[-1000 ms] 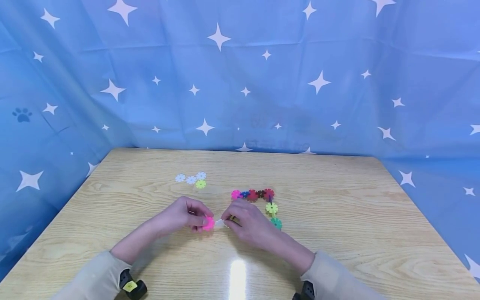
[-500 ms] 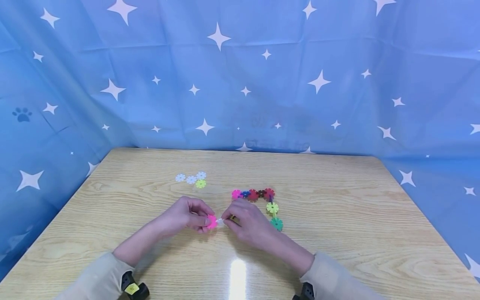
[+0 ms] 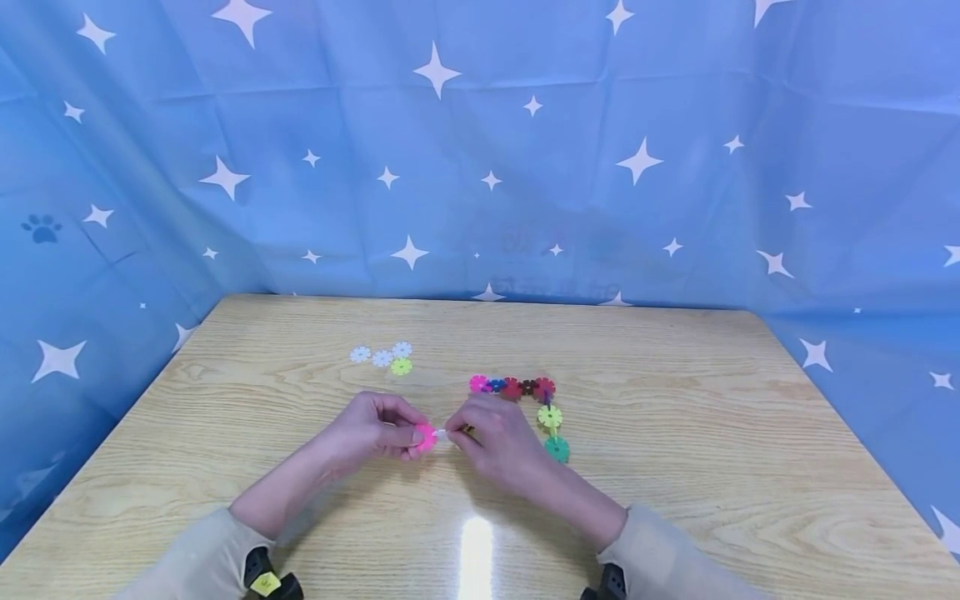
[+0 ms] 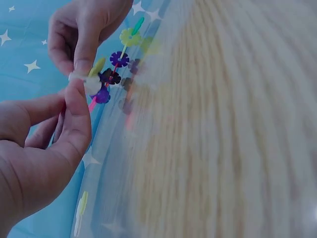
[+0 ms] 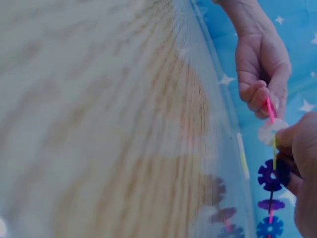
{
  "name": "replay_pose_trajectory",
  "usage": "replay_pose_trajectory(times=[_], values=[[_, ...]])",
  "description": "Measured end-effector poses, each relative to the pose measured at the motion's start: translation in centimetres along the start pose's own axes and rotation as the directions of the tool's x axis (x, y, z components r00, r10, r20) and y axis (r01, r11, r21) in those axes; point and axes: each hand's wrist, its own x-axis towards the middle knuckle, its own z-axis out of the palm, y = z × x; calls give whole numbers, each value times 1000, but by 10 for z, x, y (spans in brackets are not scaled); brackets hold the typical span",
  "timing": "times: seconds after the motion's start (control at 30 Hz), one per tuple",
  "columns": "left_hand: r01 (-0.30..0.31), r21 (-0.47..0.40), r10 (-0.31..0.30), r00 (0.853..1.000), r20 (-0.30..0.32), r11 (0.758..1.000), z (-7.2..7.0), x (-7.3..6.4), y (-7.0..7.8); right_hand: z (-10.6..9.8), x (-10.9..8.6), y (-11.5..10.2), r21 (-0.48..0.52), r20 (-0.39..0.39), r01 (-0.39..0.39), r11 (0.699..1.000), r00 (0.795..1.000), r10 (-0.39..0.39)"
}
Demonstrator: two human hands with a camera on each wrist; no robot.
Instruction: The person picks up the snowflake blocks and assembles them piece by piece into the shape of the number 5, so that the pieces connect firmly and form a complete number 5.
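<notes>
My left hand point(image 3: 378, 429) pinches a pink snowflake disc point(image 3: 427, 437), seen edge-on in the right wrist view. Fingertips of my right hand point(image 3: 498, 433) pinch a white snowflake disc point(image 5: 270, 131) that sits against the pink one's edge. A yellow disc point(image 5: 274, 148) stands edge-on at the right thumb, beside the white disc. From there a chain of linked discs continues, with a purple disc point(image 5: 270, 174) close by. In the head view the chain bends round past the right hand, through a pink disc point(image 3: 479, 383) to a green disc point(image 3: 557, 449). The right hand hides part of it.
White discs point(image 3: 361, 354) and a yellow-green disc point(image 3: 401, 366) lie loose farther back on the wooden table point(image 3: 675, 400). A blue star-patterned cloth point(image 3: 480, 125) hangs behind the table's far edge.
My left hand has brought the pink disc slightly right, up against the white disc. The linked chain has shifted a little to the right. My right hand stays almost in place.
</notes>
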Motion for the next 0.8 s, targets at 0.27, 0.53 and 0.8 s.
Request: replay_pose_trajectory(times=[0.27, 0.53, 0.8], values=[[22, -71, -25, 999, -46, 997, 4, -3, 2, 1, 1, 1, 3, 0, -11, 1000, 1000, 11], [78, 20, -78, 997, 3, 997, 0, -3, 6, 3, 1, -2, 37, 33, 26, 999, 999, -27], [98, 42, -101, 992, 76, 994, -8, -3, 6, 3, 2, -9, 9, 99, -25, 1000, 995, 24]])
